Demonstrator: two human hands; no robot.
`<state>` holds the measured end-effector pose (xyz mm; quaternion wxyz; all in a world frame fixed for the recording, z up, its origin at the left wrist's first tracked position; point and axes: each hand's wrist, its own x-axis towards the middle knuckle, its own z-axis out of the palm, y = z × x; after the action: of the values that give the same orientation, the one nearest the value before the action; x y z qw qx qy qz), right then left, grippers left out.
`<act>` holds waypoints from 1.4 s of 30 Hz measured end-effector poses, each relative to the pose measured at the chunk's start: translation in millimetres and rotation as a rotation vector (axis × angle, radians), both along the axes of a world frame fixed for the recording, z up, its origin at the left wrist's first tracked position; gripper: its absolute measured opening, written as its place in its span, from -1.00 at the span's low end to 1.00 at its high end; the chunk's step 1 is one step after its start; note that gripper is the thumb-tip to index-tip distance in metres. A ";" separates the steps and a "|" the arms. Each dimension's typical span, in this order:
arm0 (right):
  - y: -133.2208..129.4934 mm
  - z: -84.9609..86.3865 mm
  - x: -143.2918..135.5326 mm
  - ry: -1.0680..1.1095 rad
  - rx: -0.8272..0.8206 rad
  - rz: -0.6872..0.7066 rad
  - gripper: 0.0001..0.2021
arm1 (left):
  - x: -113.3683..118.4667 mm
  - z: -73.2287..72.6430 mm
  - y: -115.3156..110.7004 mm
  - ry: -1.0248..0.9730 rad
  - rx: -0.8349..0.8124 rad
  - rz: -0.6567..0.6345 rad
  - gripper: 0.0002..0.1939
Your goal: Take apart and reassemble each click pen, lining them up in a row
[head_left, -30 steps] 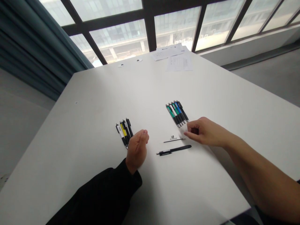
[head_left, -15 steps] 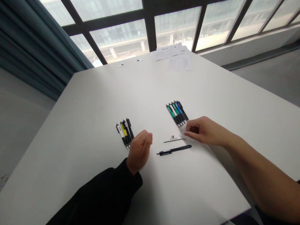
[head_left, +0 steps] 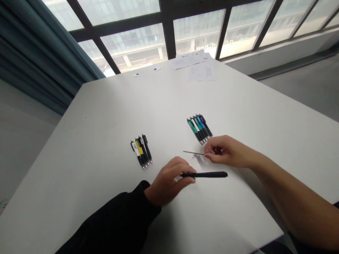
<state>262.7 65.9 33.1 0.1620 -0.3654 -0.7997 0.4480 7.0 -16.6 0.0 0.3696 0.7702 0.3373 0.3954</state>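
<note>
My left hand (head_left: pixel 172 181) is closed on one end of a black pen barrel (head_left: pixel 212 174), which points to the right above the table. Between thumb and fingers, my right hand (head_left: pixel 218 151) pinches a thin dark pen refill (head_left: pixel 193 152) whose free end points left. Just below the refill lies a small pen part (head_left: pixel 194 155), partly hidden by it, too small to make out fully. Beyond my right hand rests a row of several pens (head_left: pixel 199 128) with green, white, blue and black barrels.
Left of my left hand lies another group of pens (head_left: pixel 141 151), white, yellow and black. Printed papers (head_left: pixel 201 68) lie at the far end of the white table (head_left: pixel 111 116), by the window. A blue curtain (head_left: pixel 39 49) hangs at the left.
My left hand has moved right and picked up the black pen barrel from the table. My right hand has taken hold of the refill and lifted it.
</note>
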 end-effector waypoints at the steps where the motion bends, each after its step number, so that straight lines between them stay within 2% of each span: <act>1: -1.0 1.0 0.2 0.066 -0.008 -0.052 -0.88 | 0.4 0.4 -1.4 -0.132 -0.125 -0.007 -0.83; 3: -3.1 3.2 -0.3 0.183 0.007 -0.139 -0.83 | 2.4 1.3 -3.7 -0.331 -0.406 -0.039 -0.76; 6: -6.3 5.7 -2.5 0.312 0.019 -0.212 -0.79 | 5.9 3.2 -5.1 -0.451 -0.766 -0.106 -0.68; 10: -8.7 6.1 -6.1 0.468 -0.065 -0.271 -0.78 | 7.3 5.8 -3.8 -0.391 -0.947 -0.173 -0.66; 14: -8.0 2.5 -7.8 0.585 -0.225 -0.259 -0.78 | 6.0 6.7 -1.5 -0.360 -0.994 -0.177 -0.65; 20: -5.7 0.7 -3.1 0.797 -0.321 -0.224 -0.82 | 4.4 6.8 0.2 -0.341 -1.000 -0.179 -0.62; 24: -4.1 2.8 2.1 0.887 -0.384 -0.359 -0.68 | 3.5 6.4 0.5 -0.332 -0.990 -0.180 -0.62; 27: -0.6 2.7 3.0 0.935 -0.383 -0.491 -0.69 | 2.5 5.5 0.6 -0.316 -0.983 -0.190 -0.63; 30: 2.9 3.0 1.1 0.960 -0.392 -0.561 -0.67 | 1.5 4.8 0.8 -0.302 -0.983 -0.203 -0.66; 36: 5.3 2.5 -0.1 0.925 -0.342 -0.602 -0.66 | 0.2 5.6 0.8 -0.286 -0.974 -0.219 -0.68; 42: 6.0 -0.8 2.3 0.916 -0.301 -0.582 -0.66 | 0.8 7.4 1.0 -0.265 -0.968 -0.206 -0.68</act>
<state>265.0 71.9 32.3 0.5558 -0.3583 -0.4411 0.6067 7.8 -15.5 7.4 0.7606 0.4834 0.3542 0.2497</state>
